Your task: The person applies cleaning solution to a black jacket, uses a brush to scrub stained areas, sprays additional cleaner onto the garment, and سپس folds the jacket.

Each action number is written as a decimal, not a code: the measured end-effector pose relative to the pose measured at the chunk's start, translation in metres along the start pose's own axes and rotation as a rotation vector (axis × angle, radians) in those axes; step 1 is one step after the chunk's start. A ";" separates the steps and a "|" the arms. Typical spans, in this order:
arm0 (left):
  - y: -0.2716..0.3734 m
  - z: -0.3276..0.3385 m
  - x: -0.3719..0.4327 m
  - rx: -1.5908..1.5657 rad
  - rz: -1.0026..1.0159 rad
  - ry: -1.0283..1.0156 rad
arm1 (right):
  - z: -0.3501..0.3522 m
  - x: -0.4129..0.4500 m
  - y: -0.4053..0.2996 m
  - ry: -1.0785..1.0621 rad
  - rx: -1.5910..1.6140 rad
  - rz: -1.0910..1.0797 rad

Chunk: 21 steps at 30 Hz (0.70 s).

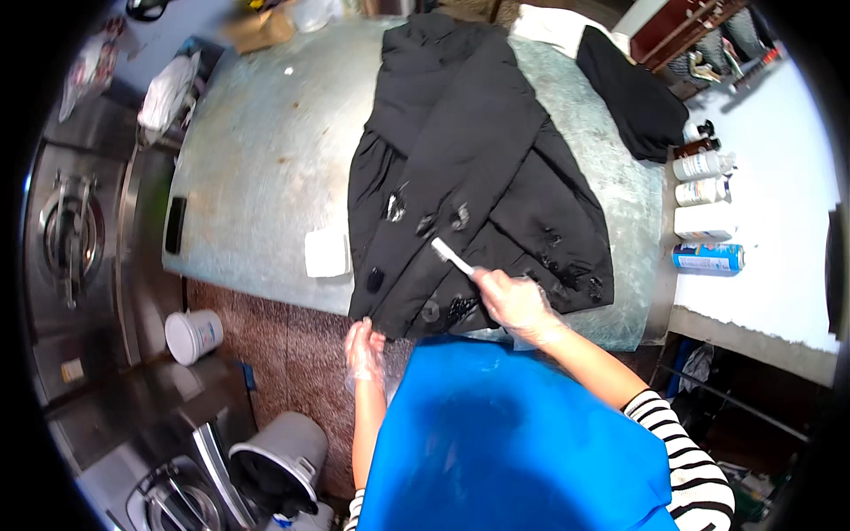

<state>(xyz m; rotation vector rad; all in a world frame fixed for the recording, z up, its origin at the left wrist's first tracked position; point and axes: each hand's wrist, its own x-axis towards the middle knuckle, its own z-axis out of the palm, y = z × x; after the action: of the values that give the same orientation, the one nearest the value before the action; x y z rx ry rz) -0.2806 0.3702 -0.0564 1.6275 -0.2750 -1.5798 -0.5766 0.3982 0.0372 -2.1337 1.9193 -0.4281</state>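
Observation:
A black jacket [458,152] lies spread on a metal-topped table [252,152]. Wet, shiny patches and some whitish foam dot its lower half. My right hand [518,302], in a clear plastic glove, grips a white brush [453,256] by its handle. The brush head is over the jacket's lower middle; whether the bristles touch the cloth I cannot tell. My left hand [365,342], gloved the same way, pinches the jacket's lower left corner at the table's front edge. A white folded cloth or sponge block [327,253] sits beside the jacket's left side.
Bottles and a blue spray can [708,257] line the white ledge at right. A black cloth [631,99] lies at the table's far right, a dark phone-like object [175,226] at its left edge. Washing machines [72,226], a white tub [193,337] and a grey bin [285,451] stand left.

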 end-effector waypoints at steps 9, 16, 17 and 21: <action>0.001 0.000 0.001 -0.008 0.016 -0.067 | 0.008 -0.003 0.009 -0.022 -0.025 -0.031; 0.005 0.000 -0.001 -0.022 -0.007 -0.055 | 0.009 -0.002 0.004 -0.051 0.033 0.057; 0.004 0.001 0.001 -0.008 -0.004 -0.064 | 0.009 -0.005 0.008 -0.092 0.022 0.001; 0.005 0.003 0.000 -0.006 -0.001 -0.059 | 0.002 -0.003 0.018 -0.007 -0.011 0.032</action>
<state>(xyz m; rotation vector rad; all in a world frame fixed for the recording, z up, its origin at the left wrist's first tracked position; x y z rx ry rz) -0.2814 0.3655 -0.0523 1.5782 -0.3006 -1.6302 -0.5929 0.3987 0.0285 -2.1055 1.9534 -0.4045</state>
